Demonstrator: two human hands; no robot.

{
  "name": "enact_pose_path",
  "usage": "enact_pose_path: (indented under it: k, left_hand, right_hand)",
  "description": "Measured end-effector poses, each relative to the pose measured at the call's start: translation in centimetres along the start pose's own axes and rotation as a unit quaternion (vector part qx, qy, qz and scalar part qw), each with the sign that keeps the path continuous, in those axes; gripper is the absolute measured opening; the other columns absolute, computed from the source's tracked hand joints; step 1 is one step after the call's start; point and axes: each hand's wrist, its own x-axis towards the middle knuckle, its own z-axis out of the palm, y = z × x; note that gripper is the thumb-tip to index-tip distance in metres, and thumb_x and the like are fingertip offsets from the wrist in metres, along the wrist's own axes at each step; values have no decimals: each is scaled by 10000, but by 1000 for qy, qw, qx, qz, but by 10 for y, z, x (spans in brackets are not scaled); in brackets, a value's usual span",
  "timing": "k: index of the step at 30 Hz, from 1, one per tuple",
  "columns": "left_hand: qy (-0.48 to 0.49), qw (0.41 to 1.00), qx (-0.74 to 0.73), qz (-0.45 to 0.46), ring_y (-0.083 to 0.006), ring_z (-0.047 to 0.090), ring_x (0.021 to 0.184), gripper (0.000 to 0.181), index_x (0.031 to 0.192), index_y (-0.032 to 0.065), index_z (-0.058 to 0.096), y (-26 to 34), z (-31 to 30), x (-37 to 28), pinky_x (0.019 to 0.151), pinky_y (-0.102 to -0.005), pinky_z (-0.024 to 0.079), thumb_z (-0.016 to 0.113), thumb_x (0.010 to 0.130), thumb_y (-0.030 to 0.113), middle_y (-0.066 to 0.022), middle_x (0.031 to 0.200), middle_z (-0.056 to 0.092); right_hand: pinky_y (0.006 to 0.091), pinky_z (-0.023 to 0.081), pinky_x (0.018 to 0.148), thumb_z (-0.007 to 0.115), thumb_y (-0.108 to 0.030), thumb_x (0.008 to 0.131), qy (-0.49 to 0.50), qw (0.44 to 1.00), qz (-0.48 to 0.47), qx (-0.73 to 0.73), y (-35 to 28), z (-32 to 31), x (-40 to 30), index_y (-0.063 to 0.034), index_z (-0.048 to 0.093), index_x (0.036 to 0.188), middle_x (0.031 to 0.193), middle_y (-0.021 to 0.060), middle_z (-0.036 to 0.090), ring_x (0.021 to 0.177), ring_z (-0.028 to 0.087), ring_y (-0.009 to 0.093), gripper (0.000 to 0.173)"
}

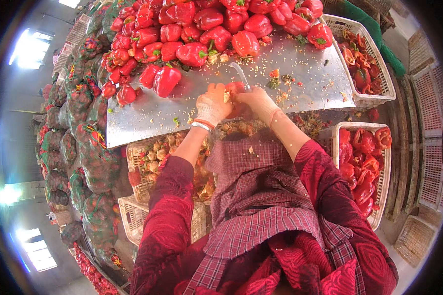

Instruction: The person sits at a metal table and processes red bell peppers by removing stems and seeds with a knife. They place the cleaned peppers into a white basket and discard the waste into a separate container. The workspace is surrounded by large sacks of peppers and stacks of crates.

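Note:
Between my hands, over the near edge of the metal table (199, 92), is a red bell pepper (236, 88), partly hidden and a little blurred. My left hand (213, 104), in a pale knit glove, grips it from the left, with a pale bit of core at its fingers. My right hand (256, 101) holds a small knife with a curved blade (239, 72), which points up and away beside the pepper. Whole red bell peppers (192, 54) are heaped at the far side of the table. Seeds and scraps lie strewn across the metal.
A crate of pepper scraps (385, 83) stands at the right of the table. Nearer is a crate of opened red peppers (384, 184). Below the table's left part sits a crate of cores (134, 158). Filled mesh sacks (99, 166) are stacked at the left.

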Motion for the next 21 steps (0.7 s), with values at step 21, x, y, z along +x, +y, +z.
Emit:
enact_pose_path:
  k: [21]
  left_hand:
    - [221, 961, -167, -15, -300, 651, 935, 275, 1073, 52, 644, -24, -67, -95, 829, -361, 514, 662, 798, 48, -117, 1060, 659]
  right_hand:
    - [215, 422, 437, 707, -180, 826, 15, 991, -131, 13, -6, -3, -46, -22, 567, 1062, 694, 8, 605, 503, 532, 70, 316]
